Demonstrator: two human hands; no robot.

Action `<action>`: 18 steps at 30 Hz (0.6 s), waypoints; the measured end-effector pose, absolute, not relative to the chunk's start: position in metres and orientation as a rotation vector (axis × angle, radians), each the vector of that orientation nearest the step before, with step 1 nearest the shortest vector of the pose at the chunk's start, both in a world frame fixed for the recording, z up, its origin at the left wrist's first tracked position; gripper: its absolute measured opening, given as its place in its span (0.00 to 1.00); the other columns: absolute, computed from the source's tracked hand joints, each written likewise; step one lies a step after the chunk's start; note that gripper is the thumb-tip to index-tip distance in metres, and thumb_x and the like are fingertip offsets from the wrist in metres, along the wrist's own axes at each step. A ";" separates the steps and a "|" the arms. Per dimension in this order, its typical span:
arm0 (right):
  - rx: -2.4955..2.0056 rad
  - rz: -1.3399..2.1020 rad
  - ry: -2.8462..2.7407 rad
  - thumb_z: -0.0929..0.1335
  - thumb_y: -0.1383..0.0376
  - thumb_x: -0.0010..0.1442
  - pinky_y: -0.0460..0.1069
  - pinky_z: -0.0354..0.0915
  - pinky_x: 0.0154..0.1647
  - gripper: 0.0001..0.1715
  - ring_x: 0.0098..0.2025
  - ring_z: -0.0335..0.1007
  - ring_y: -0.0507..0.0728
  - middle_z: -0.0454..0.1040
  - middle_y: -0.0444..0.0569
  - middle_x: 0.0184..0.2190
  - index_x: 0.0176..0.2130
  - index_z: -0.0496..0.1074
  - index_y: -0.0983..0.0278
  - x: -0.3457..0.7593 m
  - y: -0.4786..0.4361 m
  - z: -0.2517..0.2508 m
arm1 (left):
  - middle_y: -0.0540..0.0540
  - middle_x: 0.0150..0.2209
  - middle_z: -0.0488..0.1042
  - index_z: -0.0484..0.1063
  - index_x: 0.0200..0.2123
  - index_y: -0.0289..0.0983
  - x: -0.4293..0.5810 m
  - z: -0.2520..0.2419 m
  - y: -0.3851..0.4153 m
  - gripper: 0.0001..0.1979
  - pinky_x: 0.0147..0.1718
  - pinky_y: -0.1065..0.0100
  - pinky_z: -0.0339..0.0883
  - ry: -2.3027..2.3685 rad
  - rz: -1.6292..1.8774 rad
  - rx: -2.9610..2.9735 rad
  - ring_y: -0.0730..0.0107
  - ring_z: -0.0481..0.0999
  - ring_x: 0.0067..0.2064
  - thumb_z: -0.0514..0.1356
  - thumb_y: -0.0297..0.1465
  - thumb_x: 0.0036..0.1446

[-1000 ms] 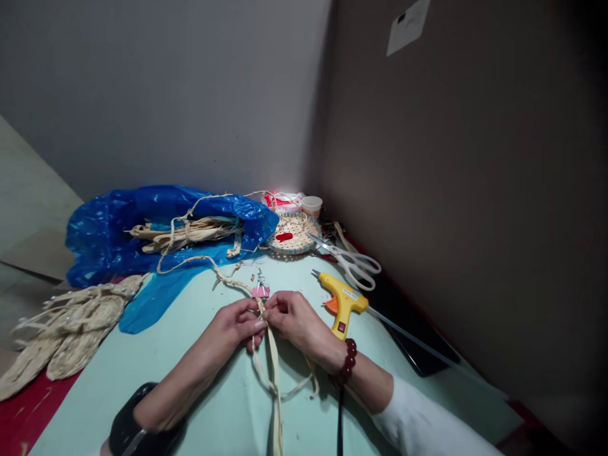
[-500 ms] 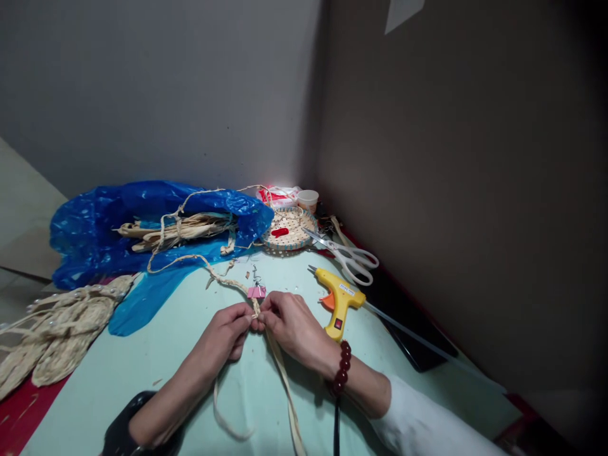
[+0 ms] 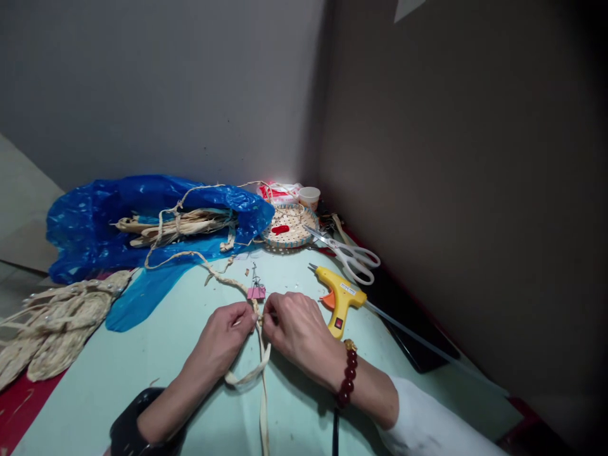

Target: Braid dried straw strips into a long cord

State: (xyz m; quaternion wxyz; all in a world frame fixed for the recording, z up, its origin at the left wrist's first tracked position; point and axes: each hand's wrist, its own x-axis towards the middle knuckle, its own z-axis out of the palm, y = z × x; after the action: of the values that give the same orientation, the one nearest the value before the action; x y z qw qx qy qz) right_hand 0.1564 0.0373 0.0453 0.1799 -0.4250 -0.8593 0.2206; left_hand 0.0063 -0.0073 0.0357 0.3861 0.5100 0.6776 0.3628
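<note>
A pale braided cord of dried plant fibre (image 3: 228,280) runs across the table to a pink binder clip (image 3: 256,293), which grips it just above my hands. On the near side of the clip, my left hand (image 3: 223,335) pinches the braid's working end from the left. My right hand (image 3: 295,329) is closed at the right of the same end, fingertips curled on its strands and partly hidden. Below, one flat fibre strand (image 3: 264,411) hangs toward the table's near edge, and another curves in a loop between my wrists.
Right of my hands lie a yellow glue gun (image 3: 338,297), white-handled scissors (image 3: 351,256) and a black flat device (image 3: 413,339). Behind are a round woven tray (image 3: 294,235), a cup (image 3: 309,197) and a blue plastic bag (image 3: 85,221) with a fibre bundle (image 3: 185,227). Woven pieces (image 3: 71,335) lie left.
My hands have drawn slightly apart at the braid's end. A strand that hung at the left now loops across between my wrists, and the long strand hangs straighter.
</note>
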 end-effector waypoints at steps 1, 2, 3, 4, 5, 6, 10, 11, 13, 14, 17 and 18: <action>-1.203 0.593 -2.438 0.63 0.67 0.59 0.50 0.42 0.26 0.09 0.25 0.66 0.55 0.75 0.52 0.25 0.31 0.72 0.66 0.156 0.036 0.045 | 0.56 0.18 0.56 0.60 0.18 0.39 0.008 0.036 -0.008 0.14 0.23 0.71 0.47 1.751 0.932 1.311 0.72 0.55 0.23 0.57 0.37 0.51; -1.201 0.567 -2.447 0.63 0.67 0.59 0.50 0.42 0.26 0.09 0.26 0.66 0.55 0.75 0.52 0.25 0.32 0.72 0.66 0.156 0.034 0.045 | 0.56 0.18 0.57 0.60 0.17 0.39 0.009 0.036 -0.008 0.14 0.24 0.71 0.48 1.775 0.940 1.320 0.71 0.56 0.24 0.57 0.38 0.51; -1.197 0.545 -2.457 0.63 0.66 0.60 0.50 0.42 0.26 0.09 0.26 0.66 0.55 0.75 0.52 0.26 0.32 0.72 0.65 0.156 0.033 0.045 | 0.55 0.18 0.57 0.60 0.17 0.39 0.011 0.037 -0.008 0.15 0.24 0.70 0.48 1.795 0.949 1.323 0.70 0.56 0.24 0.57 0.38 0.50; -1.188 0.528 -2.468 0.63 0.66 0.61 0.50 0.42 0.26 0.09 0.26 0.67 0.55 0.75 0.52 0.26 0.33 0.72 0.65 0.155 0.031 0.046 | 0.55 0.17 0.57 0.60 0.17 0.40 0.012 0.037 -0.009 0.14 0.25 0.70 0.48 1.810 0.960 1.321 0.70 0.56 0.24 0.57 0.38 0.50; -1.178 0.515 -2.478 0.62 0.66 0.61 0.51 0.43 0.26 0.10 0.26 0.67 0.55 0.75 0.52 0.26 0.33 0.71 0.65 0.155 0.028 0.046 | 0.55 0.17 0.57 0.61 0.17 0.40 0.014 0.038 -0.009 0.14 0.25 0.70 0.48 1.817 0.970 1.313 0.70 0.57 0.24 0.57 0.38 0.50; -1.166 0.503 -2.491 0.62 0.66 0.62 0.51 0.43 0.26 0.10 0.26 0.67 0.56 0.75 0.52 0.26 0.33 0.71 0.65 0.155 0.026 0.046 | 0.55 0.17 0.57 0.61 0.16 0.40 0.015 0.038 -0.010 0.14 0.25 0.70 0.48 1.818 0.980 1.299 0.70 0.57 0.24 0.57 0.37 0.49; -1.093 0.424 -2.547 0.61 0.67 0.63 0.51 0.48 0.27 0.09 0.29 0.67 0.57 0.74 0.51 0.29 0.35 0.69 0.65 0.152 0.013 0.044 | 0.56 0.18 0.56 0.57 0.15 0.40 0.015 0.039 -0.011 0.16 0.22 0.72 0.48 1.739 1.021 1.177 0.73 0.55 0.23 0.59 0.38 0.47; -1.064 0.389 -2.566 0.62 0.68 0.62 0.51 0.50 0.28 0.07 0.31 0.68 0.58 0.74 0.51 0.30 0.37 0.69 0.65 0.151 0.009 0.044 | 0.57 0.17 0.54 0.57 0.16 0.40 0.014 0.039 -0.011 0.16 0.20 0.73 0.47 1.704 1.019 1.128 0.75 0.53 0.21 0.59 0.38 0.47; -1.003 0.292 -2.622 0.64 0.71 0.59 0.51 0.54 0.31 0.07 0.36 0.68 0.61 0.73 0.52 0.32 0.40 0.69 0.66 0.149 0.002 0.043 | 0.60 0.16 0.50 0.59 0.18 0.40 0.011 0.037 -0.012 0.16 0.17 0.74 0.43 1.629 0.998 1.026 0.78 0.48 0.18 0.58 0.41 0.49; -0.963 0.239 -2.663 0.64 0.72 0.57 0.52 0.55 0.31 0.10 0.37 0.68 0.62 0.73 0.54 0.33 0.41 0.69 0.68 0.149 -0.002 0.044 | 0.61 0.15 0.49 0.61 0.20 0.39 0.009 0.036 -0.012 0.15 0.16 0.74 0.40 1.594 0.984 0.980 0.79 0.46 0.17 0.58 0.42 0.50; -0.824 0.163 -2.773 0.65 0.74 0.55 0.52 0.55 0.29 0.13 0.37 0.68 0.62 0.74 0.57 0.34 0.42 0.70 0.71 0.149 -0.006 0.050 | 0.62 0.14 0.50 0.66 0.24 0.37 0.003 0.034 -0.014 0.15 0.14 0.75 0.37 1.512 0.970 0.895 0.81 0.44 0.16 0.60 0.43 0.49; -0.810 0.208 -2.778 0.65 0.73 0.57 0.52 0.55 0.28 0.10 0.35 0.69 0.61 0.74 0.56 0.33 0.41 0.71 0.70 0.151 -0.004 0.054 | 0.62 0.14 0.51 0.66 0.24 0.37 0.002 0.034 -0.014 0.15 0.14 0.76 0.37 1.493 0.975 0.882 0.82 0.44 0.16 0.61 0.43 0.49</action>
State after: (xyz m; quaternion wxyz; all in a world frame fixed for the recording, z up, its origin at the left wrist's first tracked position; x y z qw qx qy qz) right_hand 0.1505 -0.0042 0.0536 0.1202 -0.2771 -0.9506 0.0711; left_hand 0.0017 -0.0141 0.0337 0.5448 0.3717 0.6294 0.4109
